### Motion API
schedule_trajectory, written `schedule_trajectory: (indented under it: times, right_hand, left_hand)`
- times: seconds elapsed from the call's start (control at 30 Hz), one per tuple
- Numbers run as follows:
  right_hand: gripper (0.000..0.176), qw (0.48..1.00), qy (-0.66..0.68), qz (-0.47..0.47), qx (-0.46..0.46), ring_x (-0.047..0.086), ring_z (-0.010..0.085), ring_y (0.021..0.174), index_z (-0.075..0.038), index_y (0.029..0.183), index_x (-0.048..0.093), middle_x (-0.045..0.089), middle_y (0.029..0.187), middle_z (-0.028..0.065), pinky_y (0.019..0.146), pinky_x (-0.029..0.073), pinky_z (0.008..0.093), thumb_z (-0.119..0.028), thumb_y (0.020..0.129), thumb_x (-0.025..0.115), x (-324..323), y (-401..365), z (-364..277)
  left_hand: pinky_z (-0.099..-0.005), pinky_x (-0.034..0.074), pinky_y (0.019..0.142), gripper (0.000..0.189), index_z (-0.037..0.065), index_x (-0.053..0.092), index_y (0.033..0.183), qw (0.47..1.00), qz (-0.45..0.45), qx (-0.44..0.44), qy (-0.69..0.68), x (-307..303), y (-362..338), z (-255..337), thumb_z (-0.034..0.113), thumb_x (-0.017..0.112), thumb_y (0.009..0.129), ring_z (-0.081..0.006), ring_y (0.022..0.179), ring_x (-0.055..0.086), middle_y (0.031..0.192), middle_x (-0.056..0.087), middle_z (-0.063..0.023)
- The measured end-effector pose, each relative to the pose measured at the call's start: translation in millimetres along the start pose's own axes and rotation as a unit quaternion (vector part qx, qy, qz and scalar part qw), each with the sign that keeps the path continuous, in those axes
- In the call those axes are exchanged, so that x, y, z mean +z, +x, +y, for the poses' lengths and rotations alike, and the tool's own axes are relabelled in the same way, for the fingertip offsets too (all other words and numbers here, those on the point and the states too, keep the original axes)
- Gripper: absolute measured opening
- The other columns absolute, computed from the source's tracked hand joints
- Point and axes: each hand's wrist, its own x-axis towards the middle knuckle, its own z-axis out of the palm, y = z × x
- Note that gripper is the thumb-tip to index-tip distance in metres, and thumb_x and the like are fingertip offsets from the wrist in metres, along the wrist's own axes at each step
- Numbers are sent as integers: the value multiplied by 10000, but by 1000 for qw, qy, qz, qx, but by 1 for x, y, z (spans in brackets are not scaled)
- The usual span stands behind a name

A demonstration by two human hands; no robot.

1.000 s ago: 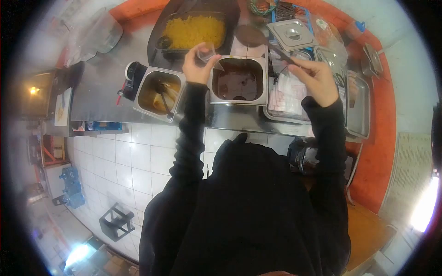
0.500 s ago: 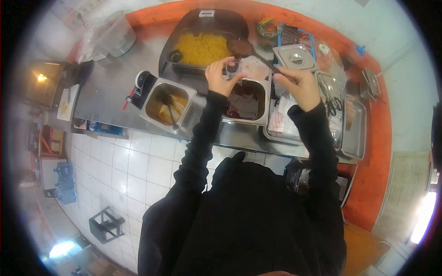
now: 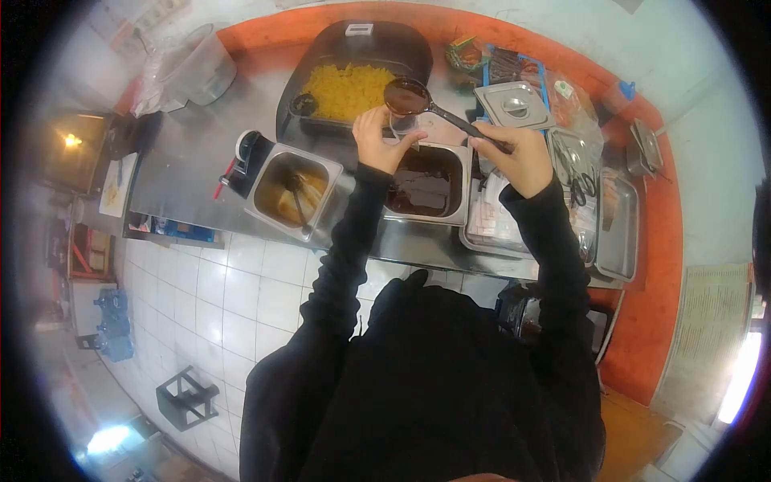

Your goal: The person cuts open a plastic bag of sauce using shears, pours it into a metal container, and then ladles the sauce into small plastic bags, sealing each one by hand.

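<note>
My left hand (image 3: 375,142) is closed around a small clear plastic cup (image 3: 404,123), held above the edge of a steel pan of dark brown sauce (image 3: 426,183). In my right hand (image 3: 518,154) is the handle of a black ladle (image 3: 408,95), gripped between thumb and fingers. The ladle's bowl, coated with dark sauce, is over the cup's mouth and partly hides it. Whether sauce is running into the cup I cannot make out. Behind the ladle bowl lies a black tray of yellow rice (image 3: 347,90).
To the left stands a steel pan with light brown liquid and a ladle (image 3: 293,193). On the right are a steel lid (image 3: 514,104), scissors (image 3: 583,186), a tray of packets (image 3: 494,210) and another steel tray (image 3: 617,233). A clear bucket (image 3: 201,72) is at the back left.
My right hand has turned the ladle so its bowl sits lower and further left, over the cup. My left hand has shifted slightly left with the cup.
</note>
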Motion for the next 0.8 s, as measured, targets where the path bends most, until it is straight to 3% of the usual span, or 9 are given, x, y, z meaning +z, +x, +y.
schedule_trajectory:
  times: [0.4, 0.6, 0.67, 0.8]
  right_hand:
    - [224, 994, -95, 26, -52, 578, 270, 623, -47, 874, 611, 589, 773, 154, 575, 448, 290, -195, 706, 603, -8, 6, -13]
    - [200, 985, -137, 39, -97, 547, 260, 581, -96, 878, 609, 574, 675, 109, 516, 422, 310, -196, 705, 595, -10, 8, -19]
    - [180, 977, -178, 43, -107, 524, 254, 558, -124, 874, 601, 535, 609, 77, 484, 401, 325, -184, 705, 586, -11, 6, -25]
    - [164, 961, -232, 70, -137, 516, 242, 546, -140, 869, 597, 511, 589, 56, 467, 395, 324, -171, 709, 575, -10, 4, -28]
  left_hand:
    - [-365, 319, 756, 468, 54, 521, 803, 1000, 20, 10, 4, 1, 6, -2, 350, 731, 508, -279, 823, 463, 811, 528, -91]
    - [-370, 326, 747, 468, 52, 526, 819, 999, 33, 0, -3, -1, 8, 2, 321, 740, 502, -276, 817, 466, 808, 532, -89]
    - [-331, 402, 696, 480, 7, 526, 857, 1000, 18, 19, 6, -5, 12, 6, 250, 763, 518, -269, 784, 528, 833, 545, -128]
    - [-328, 403, 701, 480, 6, 528, 866, 999, 29, 16, 11, -9, 14, 12, 237, 766, 519, -258, 793, 531, 833, 547, -126]
